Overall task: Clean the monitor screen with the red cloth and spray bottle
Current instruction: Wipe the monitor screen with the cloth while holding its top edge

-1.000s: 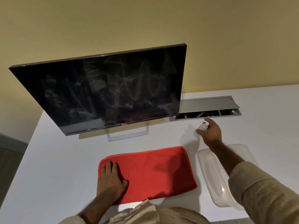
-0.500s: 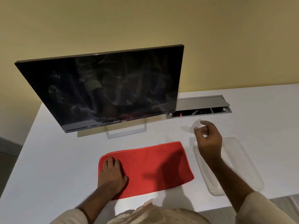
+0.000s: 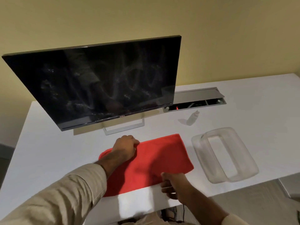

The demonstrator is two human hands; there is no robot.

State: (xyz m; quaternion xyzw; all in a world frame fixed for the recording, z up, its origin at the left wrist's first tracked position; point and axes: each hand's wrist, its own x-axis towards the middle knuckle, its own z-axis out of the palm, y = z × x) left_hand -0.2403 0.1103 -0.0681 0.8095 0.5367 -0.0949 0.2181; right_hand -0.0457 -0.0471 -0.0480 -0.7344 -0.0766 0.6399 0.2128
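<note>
The black monitor (image 3: 100, 85) stands at the back of the white desk, its screen streaked with wet smears. A folded red cloth (image 3: 151, 161) lies flat in front of it. My left hand (image 3: 125, 147) grips the cloth's far left edge with curled fingers. My right hand (image 3: 174, 184) pinches the cloth's near right edge at the desk's front. The small clear spray bottle (image 3: 193, 118) stands alone on the desk, right of the monitor's stand, with no hand on it.
A clear plastic container (image 3: 224, 155) lies on the white desk (image 3: 48, 151) to the right of the cloth. A grey cable hatch (image 3: 196, 99) sits open behind the bottle. The desk's front edge runs just under my right hand.
My right hand left the spray bottle standing on the desk and came back to the cloth's near edge. My left hand moved from the cloth's near left corner to its far edge.
</note>
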